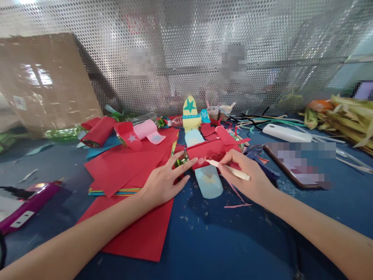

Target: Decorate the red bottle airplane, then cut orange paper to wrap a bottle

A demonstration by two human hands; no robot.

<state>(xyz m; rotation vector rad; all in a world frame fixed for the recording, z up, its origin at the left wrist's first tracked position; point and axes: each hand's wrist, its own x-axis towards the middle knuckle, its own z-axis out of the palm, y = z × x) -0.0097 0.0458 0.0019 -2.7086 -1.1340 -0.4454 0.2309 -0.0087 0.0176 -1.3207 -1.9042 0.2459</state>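
Observation:
In the head view, a red paper-wrapped bottle [204,149] lies crosswise in front of me, with light blue paper flaps [209,182] like wings on its near and far sides. A row of small circles [215,156] is marked along its red side, the leftmost one filled pale pink. My right hand [247,173] is closed on a white marker pen [233,170], its tip at the circles. My left hand [167,179] has its fingers spread, with fingertips at the bottle's left end, where green clear plastic shows.
Red paper sheets [128,167] lie at left, near a purple power strip [32,204]. A paper-wrapped bottle [99,132] and a yellow piece with a green star [190,107] stand behind. A phone [294,165], white-handled tool [287,133] and corn husks [346,120] are at right.

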